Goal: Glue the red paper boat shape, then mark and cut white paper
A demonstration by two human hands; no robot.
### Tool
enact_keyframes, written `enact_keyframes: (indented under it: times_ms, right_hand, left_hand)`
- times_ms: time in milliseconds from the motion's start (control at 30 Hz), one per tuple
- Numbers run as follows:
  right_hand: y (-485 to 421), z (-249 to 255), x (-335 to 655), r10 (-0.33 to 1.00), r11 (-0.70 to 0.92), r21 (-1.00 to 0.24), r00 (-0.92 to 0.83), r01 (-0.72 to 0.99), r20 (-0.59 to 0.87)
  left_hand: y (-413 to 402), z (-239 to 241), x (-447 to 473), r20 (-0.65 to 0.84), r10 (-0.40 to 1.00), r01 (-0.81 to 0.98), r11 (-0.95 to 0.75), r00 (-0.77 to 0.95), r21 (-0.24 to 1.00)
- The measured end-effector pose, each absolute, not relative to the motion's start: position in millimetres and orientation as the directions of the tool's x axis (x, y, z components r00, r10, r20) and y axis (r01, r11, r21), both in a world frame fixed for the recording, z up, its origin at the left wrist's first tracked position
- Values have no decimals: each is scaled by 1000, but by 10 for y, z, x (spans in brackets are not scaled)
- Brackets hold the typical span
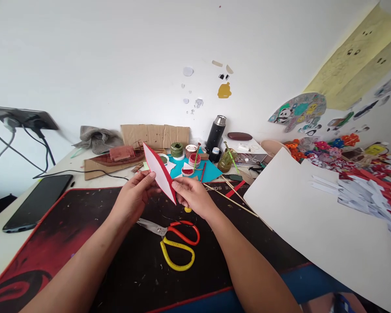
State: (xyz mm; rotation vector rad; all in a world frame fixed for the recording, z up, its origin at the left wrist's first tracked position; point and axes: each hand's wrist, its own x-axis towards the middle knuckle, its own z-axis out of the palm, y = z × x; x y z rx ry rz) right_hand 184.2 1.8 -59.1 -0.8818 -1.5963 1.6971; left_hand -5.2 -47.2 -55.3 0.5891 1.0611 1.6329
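Note:
A folded piece of paper point(160, 171), red on one side and white on the other, is held up between both hands over the dark mat. My left hand point(138, 191) pinches its left side with thumb and fingers. At its right edge, my right hand point(190, 193) has closed thumb and fingers on the red side. Scissors point(163, 230) with one red and one yellow handle lie spread on the mat below, their blade tips partly hidden by my left forearm. A small yellow thing point(188, 209) shows just under my right hand.
A phone point(37, 202) lies at left. Paint jars point(177, 150) stand on blue paper point(211, 171) behind the hands, beside a black thermos point(216, 132). Thin sticks point(231, 200) and a large white sheet point(313, 226) are at right. Cut paper strips point(361, 204) lie farther right.

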Motion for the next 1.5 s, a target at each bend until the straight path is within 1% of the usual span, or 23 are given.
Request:
enact_keyframes:
  times_ms: [133,333,667,833,967,1067,1167,1267,1333,1400,1500]
  right_hand:
    - [5,-577,1841,807,-65,-997,-586,47,-80]
    - [-2,-571,1846,805,-33,-998,-590,52,-58]
    - [17,-649,1827,795,-25,-1000,-606,3,-22]
    - [2,-616,1818,817,-17,-1000,-576,5,-17]
    - [17,-565,1830,872,-26,-996,-490,-91,22]
    - [73,-508,1887,933,-25,-973,-356,-228,59]
    - [170,-448,1987,980,-20,-927,-191,-374,56]
    - [248,-427,2056,994,-16,-889,-107,-457,37]
    - [248,-444,2045,993,-28,-882,-115,-470,30]
    - [198,-477,1984,987,-50,-889,-158,-456,26]
    - [70,-528,1862,962,-71,-923,-271,-379,37]
  left_hand:
    - [-423,-588,-140,-148,907,-550,-103,-394,829]
    - [-385,-618,-208,-167,871,-582,-156,-462,798]
    - [-383,-621,-195,-173,872,-573,-141,-459,807]
    - [-384,-629,-200,-173,871,-580,-147,-460,801]
    - [-368,-658,-233,-184,861,-603,-165,-475,781]
    - [-343,-650,-318,-196,844,-619,-189,-499,762]
    - [-329,-582,-456,-204,819,-634,-231,-536,738]
    - [-329,-502,-576,-196,793,-635,-285,-577,718]
    - [-326,-483,-606,-188,783,-629,-305,-593,715]
    - [-318,-501,-591,-181,788,-623,-301,-589,722]
    - [-307,-569,-522,-163,810,-608,-274,-564,745]
